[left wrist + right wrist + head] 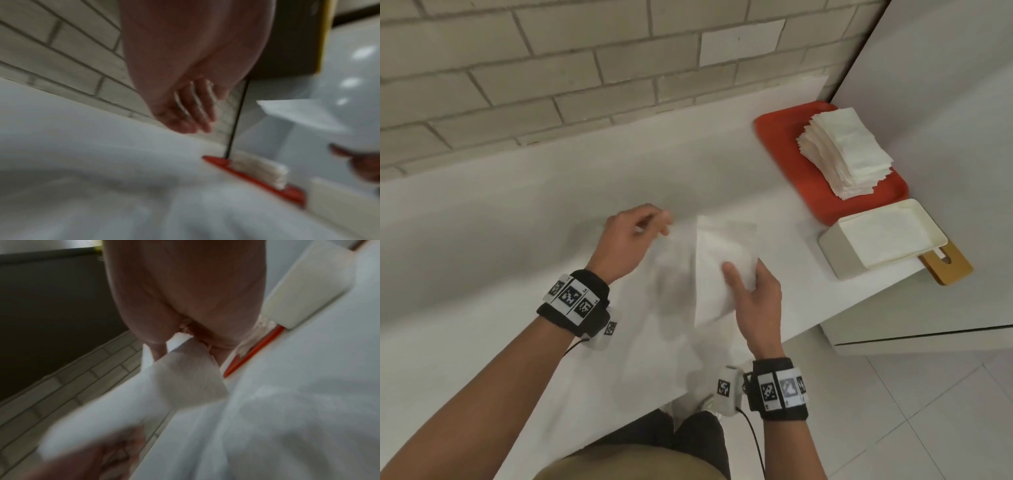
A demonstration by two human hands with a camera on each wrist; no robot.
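Observation:
A thin white napkin (722, 260) hangs above the white counter (517, 240). My right hand (743, 274) pinches its near right edge, with the thumb on top and the fingers behind the sheet. The right wrist view shows the napkin (185, 378) running out from that hand (185, 296). My left hand (640, 229) hovers just left of the napkin, blurred, with its fingers loosely bent. In the left wrist view its fingers (191, 113) hold nothing and the napkin (298, 113) is apart from them.
At the back right a red tray (774, 130) carries a tall stack of white napkins (846, 150). In front of it a cream box (839, 253) sits on a wooden board (948, 267). A brick wall runs behind the counter and a white cabinet stands at the right.

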